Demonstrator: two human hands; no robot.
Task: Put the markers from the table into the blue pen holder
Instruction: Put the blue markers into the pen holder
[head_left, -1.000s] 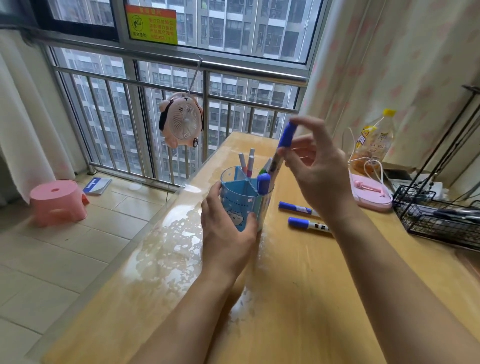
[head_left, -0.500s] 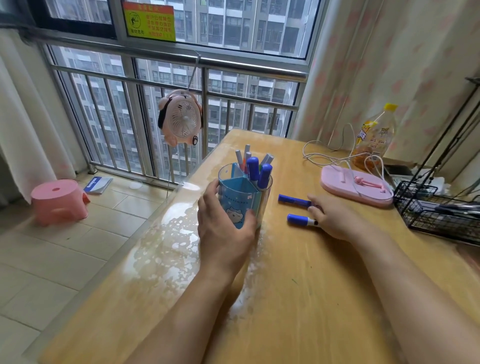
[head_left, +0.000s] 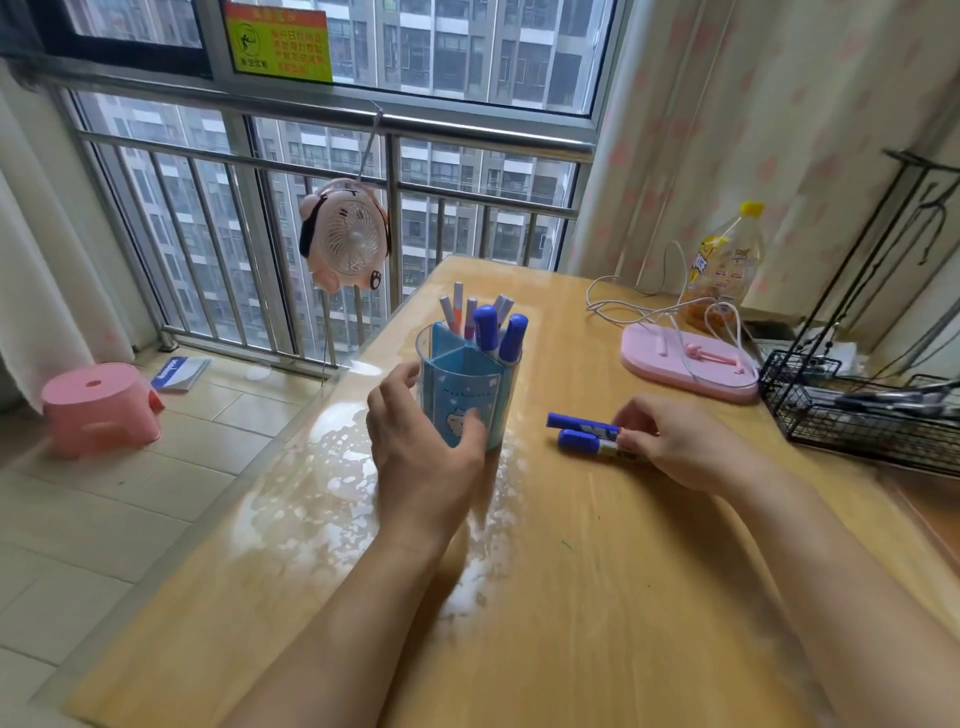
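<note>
The blue pen holder (head_left: 470, 387) stands upright on the table (head_left: 597, 597), close to its left edge and about halfway back. It has walls inside that split it into parts. Two markers with blue caps (head_left: 498, 332) stick up from the right part, caps on top. Some thinner pens (head_left: 457, 309) stand in the back part.

The left hand (head_left: 415, 447) is wrapped around the near side of the holder. The fingers (head_left: 397, 379) curl round its left side and the thumb (head_left: 475, 428) presses on the front, so the hand has hold of it.

Two more blue markers lie flat on the table, to the right of the holder. They lie side by side and touch each other, with their caps pointing left. The right hand (head_left: 675, 444) rests on their right ends. Its fingers are bent and close together, and the fingertips (head_left: 626, 434) touch the far marker (head_left: 582, 423) and the near marker (head_left: 587, 443). Both markers are still down on the table, so I cannot tell if the hand really grips them.

Farther back toward the right edge lies a flat pink stand (head_left: 685, 366) with a white cord (head_left: 639, 306) looped over it. A black wire basket (head_left: 857, 415) sits at the right edge, and a bottle with a yellow cap (head_left: 727, 260) stands in the far right corner.
</note>
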